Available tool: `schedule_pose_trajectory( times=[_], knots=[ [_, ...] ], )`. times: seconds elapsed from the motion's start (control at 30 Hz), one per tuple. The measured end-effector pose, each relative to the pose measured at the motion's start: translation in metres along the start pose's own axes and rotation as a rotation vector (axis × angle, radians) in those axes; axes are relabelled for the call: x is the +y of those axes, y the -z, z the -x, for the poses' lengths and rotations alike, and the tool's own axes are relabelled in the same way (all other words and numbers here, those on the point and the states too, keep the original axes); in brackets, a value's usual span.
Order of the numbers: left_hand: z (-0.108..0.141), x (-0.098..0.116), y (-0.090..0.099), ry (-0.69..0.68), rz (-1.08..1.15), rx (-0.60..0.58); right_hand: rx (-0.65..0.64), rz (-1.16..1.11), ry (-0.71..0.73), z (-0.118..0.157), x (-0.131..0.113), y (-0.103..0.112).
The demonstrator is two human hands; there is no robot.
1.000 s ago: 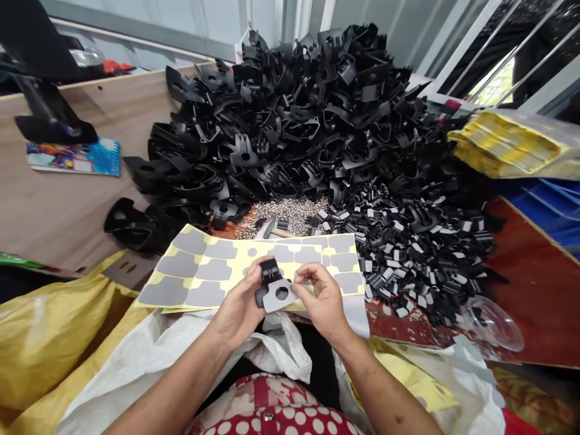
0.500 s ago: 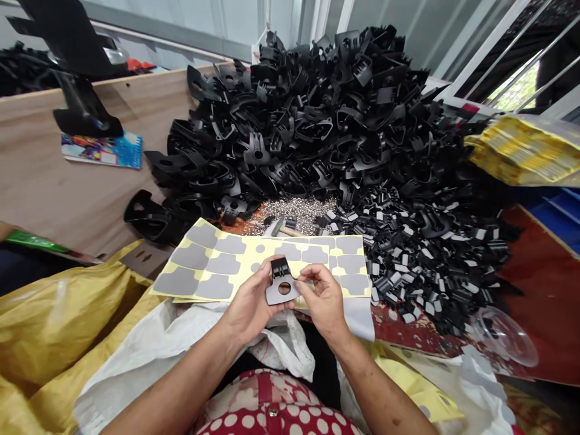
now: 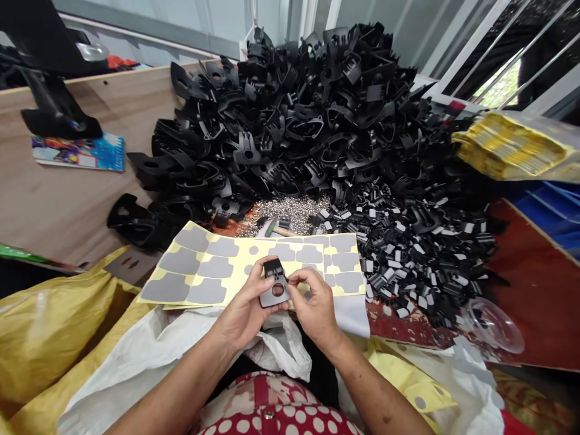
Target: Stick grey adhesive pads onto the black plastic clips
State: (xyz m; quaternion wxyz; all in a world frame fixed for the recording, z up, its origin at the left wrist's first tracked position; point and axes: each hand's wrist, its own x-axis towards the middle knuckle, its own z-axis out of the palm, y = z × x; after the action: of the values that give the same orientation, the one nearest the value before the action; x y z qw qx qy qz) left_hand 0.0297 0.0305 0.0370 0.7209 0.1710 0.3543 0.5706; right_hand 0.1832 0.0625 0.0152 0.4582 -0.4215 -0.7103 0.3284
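Observation:
My left hand point(image 3: 244, 307) is closed round a black plastic clip part point(image 3: 272, 267), which has a grey face with a round hole through it. The thumb lies along its left side and the fingers support it from beneath. Against the right edge of the same part, my right hand point(image 3: 316, 305) pinches with thumb and forefinger; both hands hold it. Just behind them lies a yellow backing sheet point(image 3: 249, 266) with rows of grey die-cut stickers point(image 3: 171, 286), some shaped to match the part's face.
A large heap of black plastic parts point(image 3: 299, 121) rises at the back. Small metal pieces point(image 3: 294, 211) and a wooden-handled tool point(image 3: 283, 231) lie before it. Smaller black clips point(image 3: 408, 254) spread to the right, near a clear plastic bowl point(image 3: 493, 325). A yellow sack point(image 3: 54, 338) is at left.
The whole view has shifted slightly left. My right finger and thumb have moved a little along the part's right edge, and the part is turned slightly more upright.

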Motion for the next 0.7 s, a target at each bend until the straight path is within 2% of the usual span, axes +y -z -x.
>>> schedule_pose_trajectory(
  times=[0.17,0.3,0.4,0.5,0.63,0.7],
  knots=[
    [0.004,-0.008,0.0,-0.103,-0.201,0.107,-0.029,0.193,0.172,0.005,0.005,0.0],
    [0.013,-0.012,0.006,-0.007,-0.154,0.076,-0.166,0.378,0.273,0.01,0.004,0.008],
    [0.017,-0.017,0.015,0.028,-0.121,0.081,-0.135,0.566,0.313,0.01,-0.002,0.017],
    [0.019,-0.022,0.023,0.071,-0.073,0.072,-0.05,0.573,0.198,0.007,-0.008,0.023],
    [0.02,-0.025,0.023,0.121,-0.029,0.095,-0.194,0.16,-0.077,0.005,-0.006,0.025],
    [0.022,-0.025,0.016,0.134,-0.037,0.099,-0.19,0.015,-0.178,0.006,-0.005,0.023]
  ],
)
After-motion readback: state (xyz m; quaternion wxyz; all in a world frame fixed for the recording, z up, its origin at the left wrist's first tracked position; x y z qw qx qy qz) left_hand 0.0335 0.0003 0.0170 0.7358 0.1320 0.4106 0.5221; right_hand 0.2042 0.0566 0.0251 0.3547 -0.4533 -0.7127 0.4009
